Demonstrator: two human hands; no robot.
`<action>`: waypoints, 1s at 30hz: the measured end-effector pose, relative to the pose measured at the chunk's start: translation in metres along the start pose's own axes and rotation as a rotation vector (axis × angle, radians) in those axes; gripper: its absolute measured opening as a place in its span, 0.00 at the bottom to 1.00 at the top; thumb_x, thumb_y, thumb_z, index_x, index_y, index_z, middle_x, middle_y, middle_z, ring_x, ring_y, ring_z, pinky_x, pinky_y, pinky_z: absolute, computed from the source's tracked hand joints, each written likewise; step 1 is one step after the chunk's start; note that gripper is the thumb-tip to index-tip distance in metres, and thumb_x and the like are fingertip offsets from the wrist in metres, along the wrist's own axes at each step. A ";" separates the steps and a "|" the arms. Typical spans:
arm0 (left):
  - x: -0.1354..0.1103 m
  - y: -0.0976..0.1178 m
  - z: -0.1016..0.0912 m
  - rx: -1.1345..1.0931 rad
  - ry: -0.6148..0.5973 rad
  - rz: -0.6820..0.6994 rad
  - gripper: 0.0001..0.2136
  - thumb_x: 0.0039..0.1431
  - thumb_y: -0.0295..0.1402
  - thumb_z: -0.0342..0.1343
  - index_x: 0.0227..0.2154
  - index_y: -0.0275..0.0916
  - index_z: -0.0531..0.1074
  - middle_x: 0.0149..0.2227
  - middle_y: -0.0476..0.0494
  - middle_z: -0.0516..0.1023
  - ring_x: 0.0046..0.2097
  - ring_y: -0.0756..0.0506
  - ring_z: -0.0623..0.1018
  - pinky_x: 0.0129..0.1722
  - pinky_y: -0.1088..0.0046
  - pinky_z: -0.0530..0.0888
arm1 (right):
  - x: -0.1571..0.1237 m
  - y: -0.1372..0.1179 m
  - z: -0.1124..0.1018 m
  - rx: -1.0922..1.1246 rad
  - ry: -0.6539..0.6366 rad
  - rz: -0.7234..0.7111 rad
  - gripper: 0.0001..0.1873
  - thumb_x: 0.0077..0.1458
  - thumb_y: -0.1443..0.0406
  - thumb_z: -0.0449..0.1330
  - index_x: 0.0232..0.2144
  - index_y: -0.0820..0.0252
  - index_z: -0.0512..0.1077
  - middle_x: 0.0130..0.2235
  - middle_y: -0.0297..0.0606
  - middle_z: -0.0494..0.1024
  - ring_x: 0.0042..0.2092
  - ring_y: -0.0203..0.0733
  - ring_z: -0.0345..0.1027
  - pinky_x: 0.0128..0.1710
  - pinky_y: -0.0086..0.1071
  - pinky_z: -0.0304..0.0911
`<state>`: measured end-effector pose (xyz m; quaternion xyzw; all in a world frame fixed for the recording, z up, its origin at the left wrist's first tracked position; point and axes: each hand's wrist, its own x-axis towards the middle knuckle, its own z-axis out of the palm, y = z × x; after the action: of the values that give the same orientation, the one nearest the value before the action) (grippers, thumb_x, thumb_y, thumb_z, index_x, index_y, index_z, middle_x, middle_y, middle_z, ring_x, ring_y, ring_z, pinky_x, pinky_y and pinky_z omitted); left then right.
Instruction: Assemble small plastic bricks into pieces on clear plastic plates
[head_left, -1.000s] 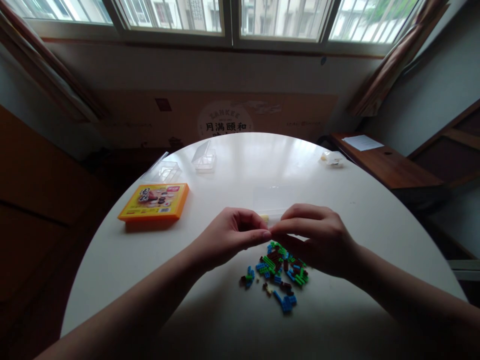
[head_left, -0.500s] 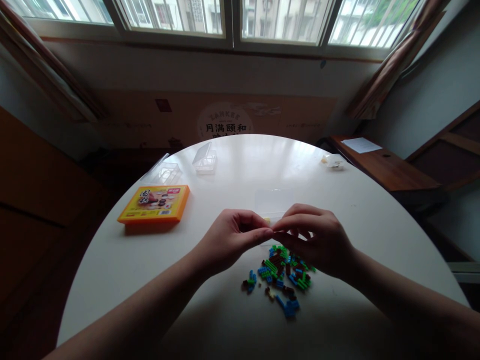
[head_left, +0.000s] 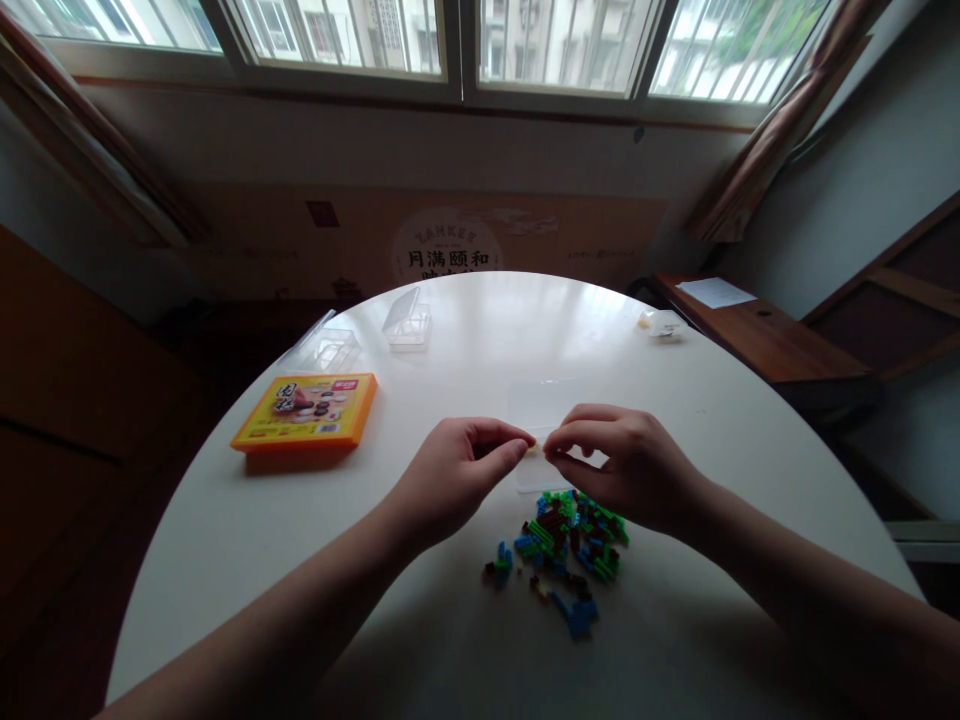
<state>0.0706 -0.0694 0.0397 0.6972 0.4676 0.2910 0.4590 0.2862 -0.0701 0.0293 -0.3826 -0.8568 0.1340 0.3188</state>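
Observation:
My left hand [head_left: 465,470] is closed in a pinch, thumb and forefinger together, over a clear plastic box [head_left: 540,400]. Facing it across a narrow gap, my right hand [head_left: 626,455] pinches too. Whatever either hand holds is too small to make out. A tiny bit of yellow [head_left: 533,449] shows by the left fingertips; I cannot tell if it is held or lies in the box. Just below the hands is a loose pile of small building bricks [head_left: 562,535] in green, blue and dark brown. A joined blue piece [head_left: 577,615] lies at the pile's near edge.
An orange and yellow game box [head_left: 306,412] rests on the round white table [head_left: 420,640] at left. Behind it stand two open clear plastic cases, one nearer the middle [head_left: 409,325]. A small clear bag [head_left: 660,325] lies at the far right. Beyond is a wooden desk [head_left: 757,330] with paper.
My hands, whose fingertips were touching, have drawn slightly apart, leaving a gap between them. The pile has not visibly changed. The view has shifted a little.

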 end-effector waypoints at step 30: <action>0.003 -0.016 0.006 0.541 0.029 0.063 0.05 0.55 0.35 0.57 0.29 0.40 0.69 0.31 0.47 0.76 0.32 0.46 0.73 0.29 0.72 0.65 | 0.007 0.011 -0.001 -0.274 -0.242 0.235 0.08 0.54 0.66 0.61 0.33 0.50 0.80 0.31 0.31 0.79 0.30 0.36 0.70 0.28 0.30 0.58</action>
<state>0.0711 -0.0667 0.0225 0.8046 0.5128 0.1794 0.2399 0.2899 -0.0577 0.0276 -0.5005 -0.8487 0.0974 0.1406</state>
